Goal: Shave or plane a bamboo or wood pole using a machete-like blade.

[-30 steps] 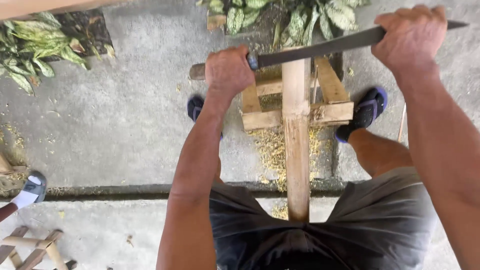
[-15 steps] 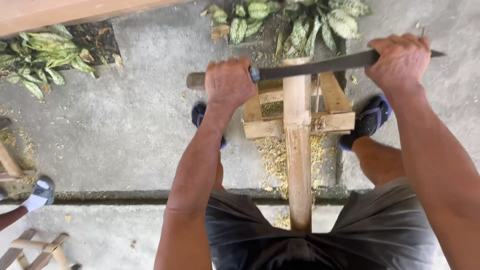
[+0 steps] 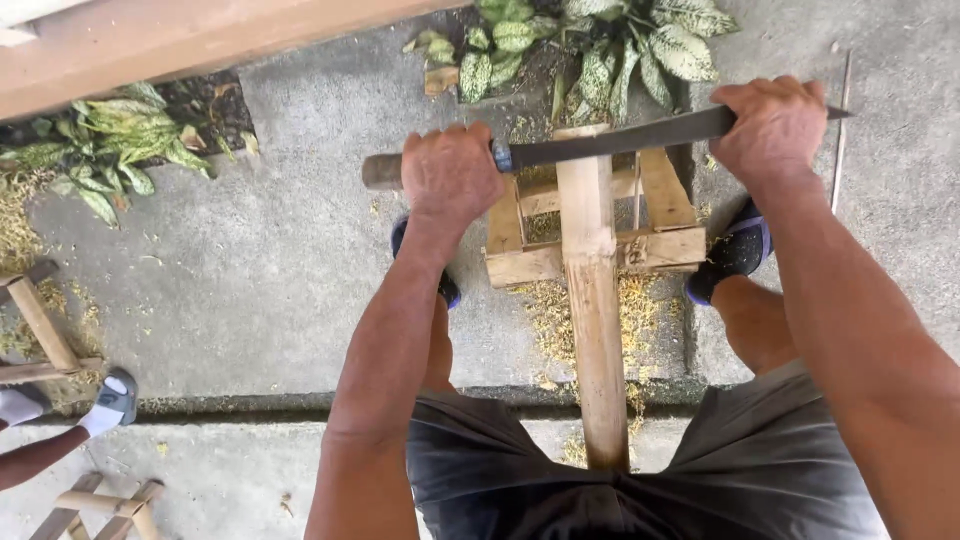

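Note:
A long dark knife blade (image 3: 610, 141) lies crosswise over the far end of a bamboo pole (image 3: 592, 290). My left hand (image 3: 447, 175) grips the knife's wooden handle on the left. My right hand (image 3: 772, 125) is closed over the blade's back near its tip. The pole runs from between my legs out onto a small wooden stand (image 3: 652, 245). Pale shavings (image 3: 548, 320) lie on the concrete under the stand. My feet in dark sandals sit on both sides of it.
Potted leafy plants (image 3: 610, 45) stand just beyond the stand, more greenery (image 3: 110, 160) at left. A wooden beam (image 3: 190, 40) crosses the top left. Another person's foot in a sock and sandal (image 3: 105, 400) is at lower left, near other wooden frames (image 3: 40, 325).
Both hands and the knife have drawn back along the pole toward me. The view has tilted so the pole end and stand sit lower in the frame.

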